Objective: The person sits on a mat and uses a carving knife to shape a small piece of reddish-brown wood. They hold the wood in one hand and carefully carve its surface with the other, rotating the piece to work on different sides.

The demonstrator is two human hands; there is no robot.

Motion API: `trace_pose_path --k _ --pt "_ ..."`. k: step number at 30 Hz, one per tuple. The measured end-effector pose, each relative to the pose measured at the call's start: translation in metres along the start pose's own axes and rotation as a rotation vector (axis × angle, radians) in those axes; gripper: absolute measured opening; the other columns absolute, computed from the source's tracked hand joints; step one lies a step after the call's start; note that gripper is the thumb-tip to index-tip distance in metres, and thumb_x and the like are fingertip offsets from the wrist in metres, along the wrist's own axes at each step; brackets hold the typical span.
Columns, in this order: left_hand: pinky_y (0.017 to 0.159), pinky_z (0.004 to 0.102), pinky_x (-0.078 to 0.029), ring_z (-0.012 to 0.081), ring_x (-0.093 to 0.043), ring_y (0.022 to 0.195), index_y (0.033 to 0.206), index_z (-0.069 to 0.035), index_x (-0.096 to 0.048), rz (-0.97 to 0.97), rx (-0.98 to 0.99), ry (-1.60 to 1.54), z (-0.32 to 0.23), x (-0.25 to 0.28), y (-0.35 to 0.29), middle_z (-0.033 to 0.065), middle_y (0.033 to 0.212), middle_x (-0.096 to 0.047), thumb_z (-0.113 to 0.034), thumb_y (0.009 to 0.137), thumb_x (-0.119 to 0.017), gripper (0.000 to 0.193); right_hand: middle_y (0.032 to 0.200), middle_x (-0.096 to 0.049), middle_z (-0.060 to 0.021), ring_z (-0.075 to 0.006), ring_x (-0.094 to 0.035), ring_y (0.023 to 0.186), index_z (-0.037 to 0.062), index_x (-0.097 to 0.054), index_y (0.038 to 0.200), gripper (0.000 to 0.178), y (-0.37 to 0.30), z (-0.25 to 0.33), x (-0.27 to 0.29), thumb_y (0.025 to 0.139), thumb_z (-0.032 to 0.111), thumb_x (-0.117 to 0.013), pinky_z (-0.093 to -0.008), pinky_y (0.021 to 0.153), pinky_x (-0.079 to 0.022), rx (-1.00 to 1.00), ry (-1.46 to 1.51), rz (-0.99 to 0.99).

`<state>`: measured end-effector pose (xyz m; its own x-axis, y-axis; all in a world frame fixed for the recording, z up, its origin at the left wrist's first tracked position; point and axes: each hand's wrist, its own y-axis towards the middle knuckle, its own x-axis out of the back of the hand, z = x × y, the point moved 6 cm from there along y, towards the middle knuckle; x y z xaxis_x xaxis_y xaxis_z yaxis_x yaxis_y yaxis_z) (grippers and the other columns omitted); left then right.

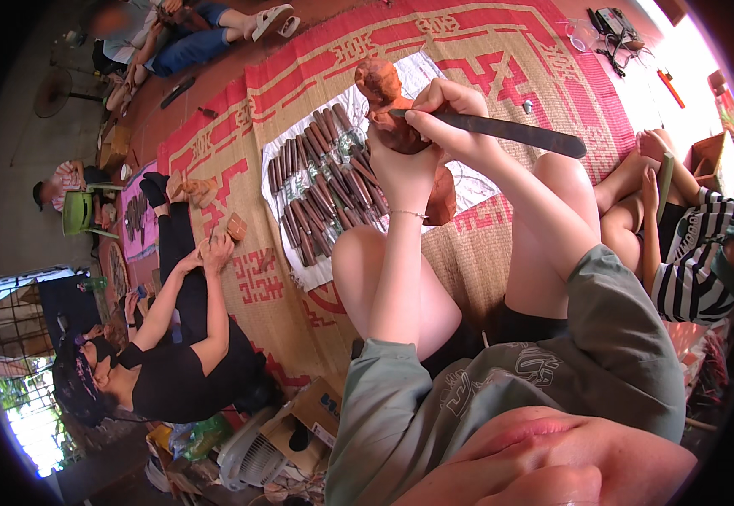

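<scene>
My left hand is closed around a reddish-brown carved wooden figure with a rounded top, held up ahead of my knees. My right hand grips a long, dark, flat-handled carving knife. The knife's narrow tip points left and touches or nearly touches the middle of the figure; my fingers partly hide that contact. Beyond and to the left of my hands, several brown-handled carving tools lie in rows on a white cloth. Another reddish-brown wooden piece shows behind my left wrist, mostly hidden.
A red-patterned woven mat covers the floor. At left a person in black handles a wooden block; at right sits a person in stripes. A fan and a cardboard box stand at lower left.
</scene>
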<state>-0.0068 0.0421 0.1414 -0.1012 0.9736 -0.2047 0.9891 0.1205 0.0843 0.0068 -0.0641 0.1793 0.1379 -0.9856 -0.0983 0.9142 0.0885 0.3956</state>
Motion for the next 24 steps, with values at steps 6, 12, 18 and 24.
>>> trace_pose_path --k 6,12,18,24 --pt "0.076 0.0264 -0.051 0.0148 -0.059 0.089 0.11 0.003 -0.038 -0.005 -0.017 0.072 0.0002 0.0012 0.0005 0.0113 0.1 -0.055 0.0 0.06 -0.077 0.064 0.067 -0.057 -0.0014 -0.003 -0.051 0.061 -0.0001 -0.053 0.072 0.016 0.0012 -0.0049 0.0006 0.077 0.007 -0.066 -0.0189 0.052 -0.041 0.031 -0.038 -0.025" --pt "0.078 0.0269 -0.051 0.015 -0.058 0.092 0.108 0.003 -0.037 0.018 0.016 -0.05 0.0036 0.002 0.001 0.0114 0.102 -0.054 0.003 0.061 -0.076 0.061 0.074 -0.056 -0.0041 -0.0072 -0.051 0.068 0.0018 -0.049 0.07 0.018 -0.0008 -0.0025 -0.0033 0.077 0.001 -0.065 -0.022 0.063 -0.041 -0.031 -0.022 -0.012" --pt "0.077 0.0275 -0.051 0.0157 -0.058 0.091 0.106 0.002 -0.037 0.038 0.02 -0.093 0.0 -0.0017 0.0004 0.0115 0.102 -0.054 0.005 0.061 -0.074 0.059 0.072 -0.057 -0.0013 -0.0047 -0.052 0.067 0.0006 -0.054 0.073 0.015 -0.0013 -0.002 -0.0032 0.077 0.007 -0.067 -0.0202 0.059 -0.042 -0.039 0.037 -0.057" --pt "0.076 0.0281 -0.052 0.0155 -0.058 0.09 0.104 0.001 -0.038 0.041 0.058 -0.105 0.0043 0.0012 0.0009 0.0107 0.101 -0.054 0.004 0.058 -0.075 0.059 0.074 -0.056 -0.003 -0.0054 -0.051 0.066 0.0019 -0.049 0.07 0.017 -0.0003 0.0 -0.0019 0.077 0.004 -0.065 -0.0198 0.055 -0.041 -0.061 0.063 -0.076"
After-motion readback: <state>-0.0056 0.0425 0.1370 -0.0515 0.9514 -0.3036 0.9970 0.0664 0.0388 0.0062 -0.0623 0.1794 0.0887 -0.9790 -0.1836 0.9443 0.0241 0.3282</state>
